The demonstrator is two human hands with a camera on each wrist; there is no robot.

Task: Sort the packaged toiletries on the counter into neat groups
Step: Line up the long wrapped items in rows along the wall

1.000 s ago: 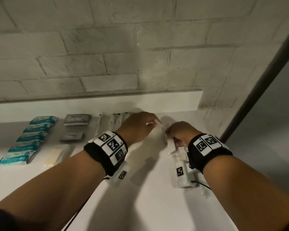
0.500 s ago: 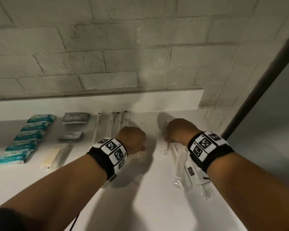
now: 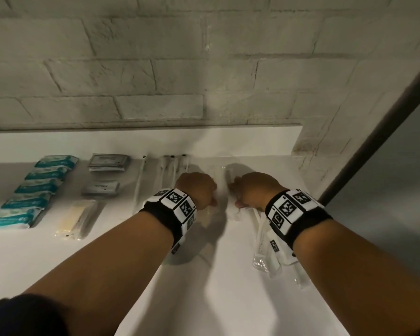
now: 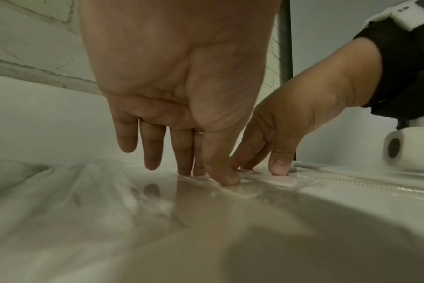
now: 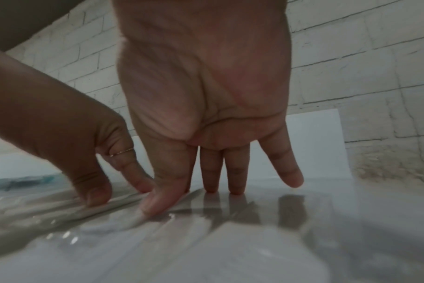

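Step in hand, as I judge it: squaring up clear-wrapped packets (image 3: 218, 180) at centre frame on the tabletop (image 3: 204, 299). Best slid flat with light, even pressure; the film looks slippery. Left hand (image 3: 197, 190) and right hand (image 3: 255, 190) both have fingers (image 4: 152, 151) nearly straight, tips pressing the wrappers, gripping nothing. Combs (image 3: 261, 241) lie under the right wrist; sorted teal packs (image 3: 32, 190) at left.

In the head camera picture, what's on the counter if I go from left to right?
Teal packets → grey sachets → long clear packets → left hand → right hand → comb packets.
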